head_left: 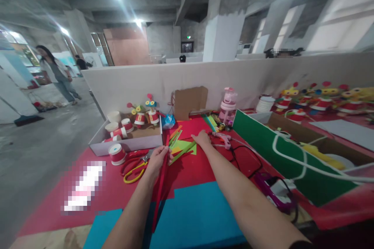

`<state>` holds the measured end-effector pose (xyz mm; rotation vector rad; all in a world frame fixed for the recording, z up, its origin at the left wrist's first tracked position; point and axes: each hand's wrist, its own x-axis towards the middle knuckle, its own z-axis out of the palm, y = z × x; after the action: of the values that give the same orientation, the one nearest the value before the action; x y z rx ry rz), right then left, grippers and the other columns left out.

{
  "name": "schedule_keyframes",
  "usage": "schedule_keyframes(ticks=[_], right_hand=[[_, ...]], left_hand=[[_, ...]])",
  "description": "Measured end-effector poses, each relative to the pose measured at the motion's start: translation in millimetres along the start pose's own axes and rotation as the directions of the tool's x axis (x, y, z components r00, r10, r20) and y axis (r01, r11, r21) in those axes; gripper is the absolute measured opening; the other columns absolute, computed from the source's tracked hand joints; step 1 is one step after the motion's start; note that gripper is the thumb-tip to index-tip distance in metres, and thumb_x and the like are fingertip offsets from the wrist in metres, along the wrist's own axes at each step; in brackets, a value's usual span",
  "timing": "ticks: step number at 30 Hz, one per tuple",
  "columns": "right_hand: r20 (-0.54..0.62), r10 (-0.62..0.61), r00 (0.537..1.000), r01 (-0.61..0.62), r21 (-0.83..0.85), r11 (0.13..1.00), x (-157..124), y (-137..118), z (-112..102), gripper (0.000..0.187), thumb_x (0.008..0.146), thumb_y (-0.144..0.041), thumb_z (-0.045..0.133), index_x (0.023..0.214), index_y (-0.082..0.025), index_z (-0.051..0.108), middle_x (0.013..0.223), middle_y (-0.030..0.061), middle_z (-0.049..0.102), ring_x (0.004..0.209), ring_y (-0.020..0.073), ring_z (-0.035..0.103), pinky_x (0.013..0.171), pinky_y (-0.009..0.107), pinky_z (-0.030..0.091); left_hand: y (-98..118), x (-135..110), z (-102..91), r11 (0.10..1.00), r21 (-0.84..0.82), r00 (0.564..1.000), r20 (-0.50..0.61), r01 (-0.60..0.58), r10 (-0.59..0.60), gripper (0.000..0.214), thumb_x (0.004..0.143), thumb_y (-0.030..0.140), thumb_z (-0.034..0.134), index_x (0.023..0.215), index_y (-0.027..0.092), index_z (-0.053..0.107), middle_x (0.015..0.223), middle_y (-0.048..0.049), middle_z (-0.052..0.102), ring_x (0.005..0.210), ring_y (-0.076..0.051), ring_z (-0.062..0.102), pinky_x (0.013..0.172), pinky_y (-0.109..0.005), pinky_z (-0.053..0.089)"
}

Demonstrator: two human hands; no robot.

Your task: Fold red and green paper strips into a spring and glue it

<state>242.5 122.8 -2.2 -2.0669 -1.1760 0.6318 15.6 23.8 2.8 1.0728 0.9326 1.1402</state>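
My left hand (159, 157) is closed on a long, narrow red paper strip (161, 190), which runs down toward the table's near edge. Farther right, my right hand (202, 140) reaches over a red paper sheet (195, 127) with fingers stretched to the left; its fingertips are small and partly hidden. Between the hands lie several green paper strips (182, 152) and a yellow-green paper piece (191, 148). Left of my left hand rest yellow-handled scissors (134, 175) and red-handled pliers (145, 158). A pink glue gun (223, 139) lies just right of my right hand.
Blue sheets (198, 214) cover the near table. At left, a box (128, 148) holds paper cups and cup figures, with a red-and-white cup (117, 154) beside it. A green-sided box (280, 159), purple power strip (274, 194) and cables occupy the right. A pink bottle (228, 105) stands behind.
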Motion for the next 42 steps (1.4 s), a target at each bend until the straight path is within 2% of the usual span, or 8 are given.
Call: schedule_keyframes(ticks=[3,12,16,20,27,32,39,42], right_hand=[[0.015,0.024,1.000,-0.025,0.055,0.998,-5.4,-12.4,-4.7,0.050,0.062,-0.019,0.072,0.106,-0.008,0.051,0.104,0.0267,0.062,0.104,0.0338,0.061,0.081,0.040,0.049],[0.205,-0.203,0.958,0.072,0.512,0.856,-52.3,-31.1,-44.3,0.011,0.072,-0.019,0.053,0.082,-0.019,0.050,0.060,-0.0009,0.059,0.049,0.0126,0.058,0.048,0.024,0.048],[0.459,-0.381,0.803,-0.093,0.728,0.679,-103.7,-16.6,-42.0,0.022,0.065,-0.020,0.061,0.087,-0.019,0.054,0.067,-0.0023,0.059,0.041,0.0062,0.047,0.032,0.015,0.028],[0.569,-0.362,0.739,-0.175,0.680,0.712,-141.1,0.7,-29.0,0.030,0.080,-0.046,0.051,0.091,-0.019,0.058,0.075,-0.0002,0.060,0.035,0.0022,0.036,0.029,0.013,0.014],[0.392,-0.406,0.826,0.086,0.624,0.777,-145.9,16.0,-19.0,0.033,0.078,-0.050,0.054,0.089,-0.019,0.058,0.057,-0.0055,0.054,0.034,0.0033,0.032,0.032,0.015,0.022],[0.223,-0.473,0.852,0.279,0.572,0.771,-138.6,21.9,-17.0,0.027,0.075,-0.044,0.059,0.073,-0.018,0.057,0.059,-0.0019,0.059,0.048,0.0089,0.054,0.045,0.019,0.043],[0.303,-0.325,0.896,0.028,0.692,0.721,-138.9,17.0,-11.2,0.024,0.075,-0.039,0.063,0.079,-0.017,0.054,0.061,0.0000,0.063,0.044,0.0090,0.054,0.043,0.021,0.047],[0.449,-0.328,0.831,-0.153,0.752,0.641,-144.7,13.3,-13.3,0.023,0.075,-0.037,0.066,0.078,-0.017,0.053,0.062,-0.0004,0.062,0.045,0.0074,0.053,0.043,0.018,0.046]], left_hand=[[1.0,-1.1,-0.4,1.000,0.010,1.000,0.029,-0.009,0.009,0.039,0.071,0.051,0.064,0.075,0.014,0.054,0.054,-0.0003,0.061,0.042,-0.009,0.052,0.044,-0.019,0.038],[2.2,-2.8,-0.4,0.995,-0.101,1.000,0.017,-0.008,0.010,0.033,0.069,0.041,0.068,0.078,0.016,0.050,0.064,-0.0016,0.065,0.045,-0.009,0.054,0.044,-0.020,0.040],[-3.5,-3.6,5.4,0.992,-0.115,0.995,0.081,0.060,-0.050,0.036,0.063,0.033,0.071,0.083,0.019,0.044,0.065,0.0007,0.065,0.043,-0.010,0.053,0.041,-0.020,0.040],[-7.9,-5.7,13.0,0.997,-0.035,0.991,0.120,0.070,-0.065,0.037,0.065,0.039,0.071,0.079,0.019,0.043,0.065,0.0010,0.064,0.039,-0.008,0.049,0.034,-0.017,0.034],[-7.8,-7.6,16.9,0.998,0.028,0.971,0.230,0.054,-0.059,0.039,0.069,0.048,0.068,0.083,0.018,0.049,0.057,0.0010,0.063,0.036,-0.009,0.050,0.035,-0.018,0.035],[-4.0,-7.1,18.4,0.997,-0.079,0.991,0.131,-0.019,0.029,0.037,0.067,0.043,0.071,0.081,0.017,0.048,0.059,0.0013,0.063,0.041,-0.009,0.054,0.039,-0.018,0.039],[-4.2,-7.8,20.1,0.999,-0.041,0.987,0.161,-0.008,0.015,0.038,0.066,0.046,0.071,0.080,0.017,0.051,0.060,0.0015,0.062,0.042,-0.010,0.053,0.042,-0.020,0.038],[-8.9,-5.3,18.8,0.997,0.062,0.998,0.053,-0.040,0.037,0.036,0.065,0.046,0.072,0.070,0.015,0.054,0.050,0.0061,0.051,0.040,-0.005,0.043,0.043,-0.018,0.031]])
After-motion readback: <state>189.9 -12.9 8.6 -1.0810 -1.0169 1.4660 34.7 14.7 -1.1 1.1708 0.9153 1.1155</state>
